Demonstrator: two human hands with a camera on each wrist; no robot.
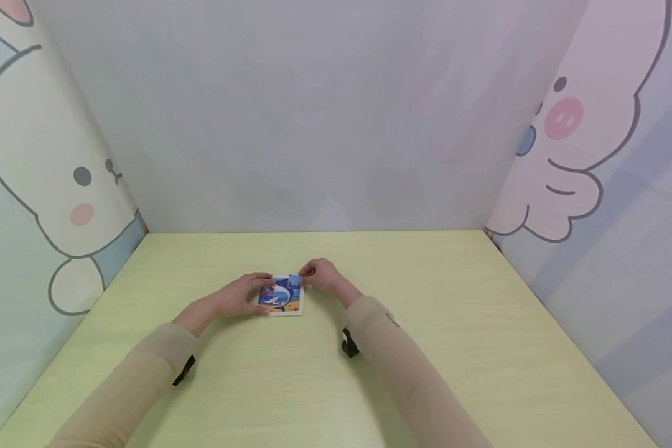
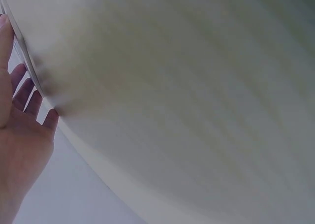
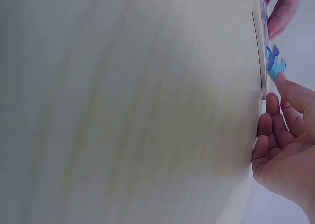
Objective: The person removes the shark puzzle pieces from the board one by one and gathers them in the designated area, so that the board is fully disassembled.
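Observation:
A small square jigsaw puzzle lies flat on the table, with a whale picture on blue in a white-rimmed frame. My left hand spans its left side and holds it, thumb near the front edge and fingers near the far edge. A blue puzzle piece with knobs and notches is pinched by my right hand. The piece is tilted over the far right corner of the frame, seen edge-on in the right wrist view. In the left wrist view my left hand shows, but the picture is hidden.
The pale wooden table spreads around the puzzle on all sides. A grey cloth wall stands behind it, with cartoon-printed side walls at left and right. Dark straps hang below the sleeves.

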